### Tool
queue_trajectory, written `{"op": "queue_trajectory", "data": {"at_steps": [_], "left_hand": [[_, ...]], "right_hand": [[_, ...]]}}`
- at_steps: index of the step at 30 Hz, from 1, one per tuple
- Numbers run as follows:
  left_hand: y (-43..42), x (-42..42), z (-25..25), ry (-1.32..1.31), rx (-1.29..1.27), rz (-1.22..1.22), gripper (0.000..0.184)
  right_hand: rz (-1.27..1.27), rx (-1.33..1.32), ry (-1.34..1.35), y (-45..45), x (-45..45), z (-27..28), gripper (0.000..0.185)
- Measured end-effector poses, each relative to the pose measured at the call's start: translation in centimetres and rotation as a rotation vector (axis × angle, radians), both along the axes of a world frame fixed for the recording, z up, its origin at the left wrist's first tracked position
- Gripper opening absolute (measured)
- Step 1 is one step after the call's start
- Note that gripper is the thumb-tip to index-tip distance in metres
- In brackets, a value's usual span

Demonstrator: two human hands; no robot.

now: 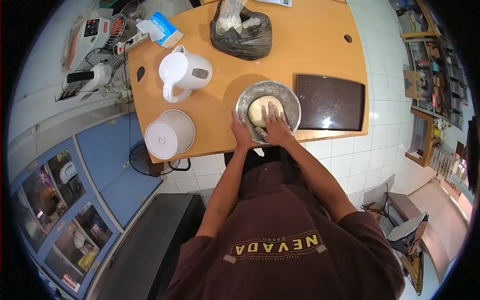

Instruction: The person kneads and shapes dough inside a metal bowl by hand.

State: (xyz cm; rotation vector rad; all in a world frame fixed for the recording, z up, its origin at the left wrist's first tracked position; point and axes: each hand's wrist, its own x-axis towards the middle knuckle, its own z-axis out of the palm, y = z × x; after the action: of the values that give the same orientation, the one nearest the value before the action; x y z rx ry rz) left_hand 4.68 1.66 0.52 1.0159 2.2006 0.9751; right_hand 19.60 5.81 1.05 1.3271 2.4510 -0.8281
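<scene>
A round ball of pale dough [256,111] sits inside a floury metal bowl [294,100] near the table's front edge. My right hand [276,129] lies on the dough, palm down with its fingers spread. At the bowl's left side, my left hand [241,132] grips the rim; the fingers inside or behind the rim are partly hidden. Flour dusts the fingers of my right hand. Just right of the bowl lies a dark rectangular baking tray [330,102].
On the wooden table [232,75] stand a white electric kettle [182,72] and a white lidded tub [170,134] to the left. Further back is a black plastic bag [245,42] holding a clear bag. A tissue box [164,31] stands at the back left corner.
</scene>
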Motion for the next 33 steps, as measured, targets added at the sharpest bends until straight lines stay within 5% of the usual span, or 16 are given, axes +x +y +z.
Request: {"op": "queue_trajectory", "data": {"at_steps": [8,10,14,16,22,33], "left_hand": [[0.2,-0.4,-0.6,-0.156,-0.118,0.038,0.073],[0.6,-0.6,1.0,-0.211,0.055,0.026,0.074],[0.7,-1.0,0.2,-0.210,0.187,-0.056,0.074],[1.2,-1.6,0.7,-0.244,0.051,-0.081,0.074],[1.5,-2.2,1.0,-0.187,0.075,-0.163,0.074],[1.5,-1.4,0.2,-0.137,0.044,-0.066,0.074]], "right_hand": [[0.060,-0.198,-0.009,4.0,0.3,0.6,0.084],[-0.036,-0.329,-0.067,4.5,0.3,4.4,0.083],[-0.085,-0.084,0.058,2.4,1.1,2.3,0.089],[-0.044,0.105,0.048,1.5,0.6,-0.6,0.095],[0.036,-0.040,-0.185,3.7,-1.1,1.4,0.106],[0.015,-0.208,0.008,3.0,-0.2,1.5,0.096]]}}
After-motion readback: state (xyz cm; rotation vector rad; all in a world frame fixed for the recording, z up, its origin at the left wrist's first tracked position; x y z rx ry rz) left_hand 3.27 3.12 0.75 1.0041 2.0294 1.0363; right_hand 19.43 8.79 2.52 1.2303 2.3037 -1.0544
